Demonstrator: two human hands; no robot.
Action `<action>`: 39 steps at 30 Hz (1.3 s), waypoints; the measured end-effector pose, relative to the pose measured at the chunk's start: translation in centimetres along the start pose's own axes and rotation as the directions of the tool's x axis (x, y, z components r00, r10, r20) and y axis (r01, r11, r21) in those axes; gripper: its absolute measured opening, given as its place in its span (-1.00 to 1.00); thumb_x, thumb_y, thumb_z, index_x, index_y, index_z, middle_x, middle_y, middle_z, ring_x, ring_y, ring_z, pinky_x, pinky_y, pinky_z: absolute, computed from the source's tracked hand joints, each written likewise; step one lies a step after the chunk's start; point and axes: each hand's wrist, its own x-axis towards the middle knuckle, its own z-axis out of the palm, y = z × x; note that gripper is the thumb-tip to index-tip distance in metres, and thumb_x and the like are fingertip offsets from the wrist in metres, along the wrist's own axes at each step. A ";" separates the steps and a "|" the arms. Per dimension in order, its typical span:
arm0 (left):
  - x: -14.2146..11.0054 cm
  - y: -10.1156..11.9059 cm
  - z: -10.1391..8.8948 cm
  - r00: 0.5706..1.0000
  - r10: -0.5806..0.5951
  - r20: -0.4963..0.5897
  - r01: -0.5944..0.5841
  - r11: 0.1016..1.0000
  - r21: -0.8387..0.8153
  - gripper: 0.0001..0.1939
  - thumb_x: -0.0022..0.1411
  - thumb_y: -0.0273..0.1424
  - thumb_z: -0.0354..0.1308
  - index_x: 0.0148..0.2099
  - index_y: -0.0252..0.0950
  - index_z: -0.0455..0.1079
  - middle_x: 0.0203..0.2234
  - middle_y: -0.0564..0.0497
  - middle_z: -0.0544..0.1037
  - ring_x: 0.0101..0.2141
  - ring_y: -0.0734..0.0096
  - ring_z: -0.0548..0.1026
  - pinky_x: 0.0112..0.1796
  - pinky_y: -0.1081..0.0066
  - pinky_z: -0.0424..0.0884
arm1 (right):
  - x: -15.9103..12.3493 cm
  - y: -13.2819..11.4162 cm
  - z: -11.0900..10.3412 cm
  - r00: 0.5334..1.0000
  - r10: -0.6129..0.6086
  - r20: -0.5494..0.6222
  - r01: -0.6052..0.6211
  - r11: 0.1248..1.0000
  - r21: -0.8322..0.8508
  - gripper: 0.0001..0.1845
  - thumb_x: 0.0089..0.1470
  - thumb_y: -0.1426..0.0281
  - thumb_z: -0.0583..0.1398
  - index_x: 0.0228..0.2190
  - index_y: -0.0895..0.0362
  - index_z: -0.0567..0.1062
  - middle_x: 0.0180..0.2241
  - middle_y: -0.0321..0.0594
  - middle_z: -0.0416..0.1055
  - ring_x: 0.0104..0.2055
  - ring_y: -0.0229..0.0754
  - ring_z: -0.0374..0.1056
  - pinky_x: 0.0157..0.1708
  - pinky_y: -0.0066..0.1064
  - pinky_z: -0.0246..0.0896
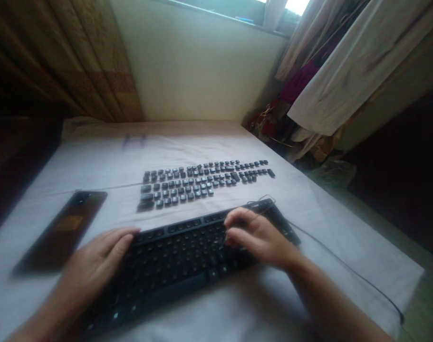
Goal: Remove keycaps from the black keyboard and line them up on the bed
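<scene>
A black keyboard (173, 259) lies at a slant in front of me, most of its keycaps off and a few pale-marked keys left along its near edge. My left hand (104, 251) grips its left end, thumb and fingers closed on the upper corner. Over the right part of the keyboard, my right hand (257, 235) is closed in a pinch. A small glint shows at those fingertips, too blurred to name. Beyond the keyboard, loose black keycaps (191, 181) are laid out in rows on the white cloth.
A dark smartphone (64, 230) lies face down to the left. The keyboard's thin cable (344, 266) runs right over the white-covered surface (330, 218) toward its edge. A wall and window stand behind, with hanging cloths (337, 71) at the right and a curtain at the left.
</scene>
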 end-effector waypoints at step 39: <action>-0.8 -0.3 0.8 0.987 0.159 -0.006 -0.159 0.987 -0.001 -0.48 0.36 0.03 -0.10 -0.06 -0.17 0.56 -0.12 -0.02 0.66 -0.10 0.17 0.60 0.00 0.26 0.46 | -0.6 0.2 1.7 0.865 -0.379 0.330 0.500 0.710 -0.496 -0.90 0.26 0.45 0.14 -0.28 0.12 0.47 -0.35 -0.21 0.56 -0.33 -0.24 0.50 -0.31 -0.49 0.38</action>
